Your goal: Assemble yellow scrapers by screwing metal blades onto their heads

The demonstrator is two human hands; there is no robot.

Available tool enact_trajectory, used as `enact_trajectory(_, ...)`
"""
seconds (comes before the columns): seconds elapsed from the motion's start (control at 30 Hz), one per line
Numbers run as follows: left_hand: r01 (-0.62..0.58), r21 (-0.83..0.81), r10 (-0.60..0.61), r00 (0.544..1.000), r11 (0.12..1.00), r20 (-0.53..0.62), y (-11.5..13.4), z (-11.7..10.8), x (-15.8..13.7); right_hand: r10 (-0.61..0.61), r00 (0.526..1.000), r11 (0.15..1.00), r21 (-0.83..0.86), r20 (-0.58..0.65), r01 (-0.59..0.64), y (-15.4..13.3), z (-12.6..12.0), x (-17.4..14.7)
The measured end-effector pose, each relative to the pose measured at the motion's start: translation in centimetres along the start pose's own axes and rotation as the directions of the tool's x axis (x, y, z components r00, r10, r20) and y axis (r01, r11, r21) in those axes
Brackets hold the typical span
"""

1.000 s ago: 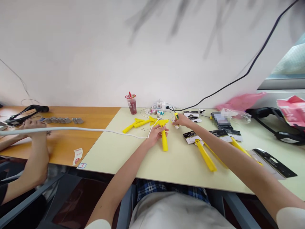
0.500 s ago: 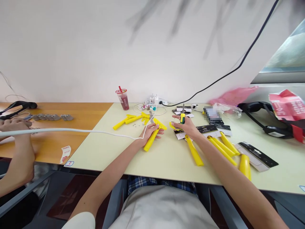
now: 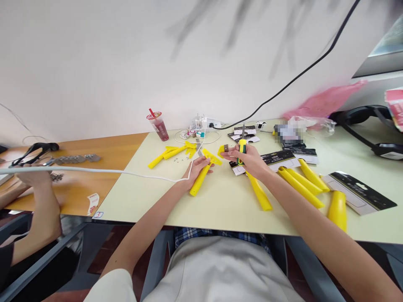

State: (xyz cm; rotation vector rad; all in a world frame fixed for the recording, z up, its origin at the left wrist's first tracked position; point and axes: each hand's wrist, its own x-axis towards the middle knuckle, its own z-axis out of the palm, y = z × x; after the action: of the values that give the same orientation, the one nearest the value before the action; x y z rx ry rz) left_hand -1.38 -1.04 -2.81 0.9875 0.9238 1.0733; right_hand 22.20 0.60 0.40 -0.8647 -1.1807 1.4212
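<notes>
1. in the head view, the person's left hand (image 3: 195, 169) is closed around a yellow t-shaped handle (image 3: 200, 181) over the pale tabletop (image 3: 147, 201); its wide head slants up toward the right hand (image 3: 252, 160).
2. the right hand is wrapped around a yellow-and-green screwdriver (image 3: 242, 147), its shaft pointing up and away from the person. the same hand's fingertips pinch a small yellow piece (image 3: 221, 150) with a brownish-grey part, just beside the wide head and apart from it.
3. beyond the left hand lie more yellow handles (image 3: 172, 154), some overlapping, with tiny metal bits (image 3: 178, 159) scattered near them.
4. a white cable (image 3: 63, 170) passes in front of the left wrist and bends up toward the power strip (image 3: 216, 123) by the wall; a black cord (image 3: 264, 103) meets the strip too.
5. a lidded cup (image 3: 159, 127) with a red straw stands tilted in the picture, behind the handles.
6. near the right forearm are hollow yellow grips (image 3: 260, 193) and black-and-white cards (image 3: 362, 192); a pink bag (image 3: 325, 100) and black headset (image 3: 362, 128) lie farther back.
7. at far left, a co-worker's hand (image 3: 37, 178) is over an orange-brown tabletop (image 3: 126, 147), near grey metal pieces (image 3: 77, 159).
</notes>
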Motion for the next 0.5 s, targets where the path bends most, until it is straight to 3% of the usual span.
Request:
enact_trajectory(0.13, -0.003, -0.011, 0.003, 1.0, 1.0, 0.008, -0.2, 0.1, 0.0, -0.074, 0.992, 0.993, -0.104, -0.098, 0.063, -0.3, 0.1, -0.2)
enact_trajectory(0.23, -0.001, -0.006, 0.001, 1.0, 1.0, 0.023, -0.4, 0.1, 0.0, -0.054, 0.99, 0.991, -0.129, -0.132, 0.037, -0.7, 0.2, -0.3)
enact_trajectory(0.5, 0.06, 0.021, -0.063, 0.982, 0.998, 0.18, -1.0, 0.8, -0.5, -0.038, 0.997, 0.968, -0.25, -0.066, 0.021, -1.2, 0.8, -0.8)
